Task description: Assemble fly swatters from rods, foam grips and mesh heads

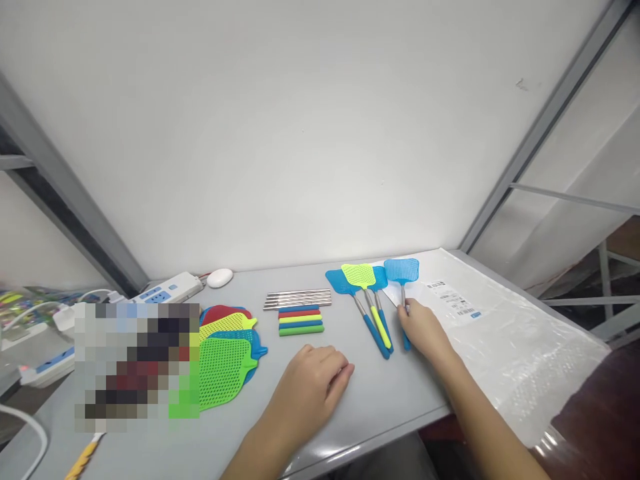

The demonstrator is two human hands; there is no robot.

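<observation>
My right hand (419,324) is closed around the shaft of a blue fly swatter (402,270), at the right of the other swatters. Its mesh head points to the wall, and the handle end shows below my fingers. Beside it lie a yellow fly swatter (359,275) and two blue ones, fanned and overlapping. My left hand (313,380) rests on the table, fingers curled, with nothing visible in it. Beyond it lie several coloured handle grips (301,320) in a row and several metal rods (299,299). Loose swatter heads (225,367) in green, blue, yellow and red overlap at the left.
A clear plastic bag (505,340) with a printed label covers the table's right side. Power strips (165,292) with white cables and a white oval object (219,278) sit at the back left. A blurred patch hides part of the left side. A white wall stands behind the table.
</observation>
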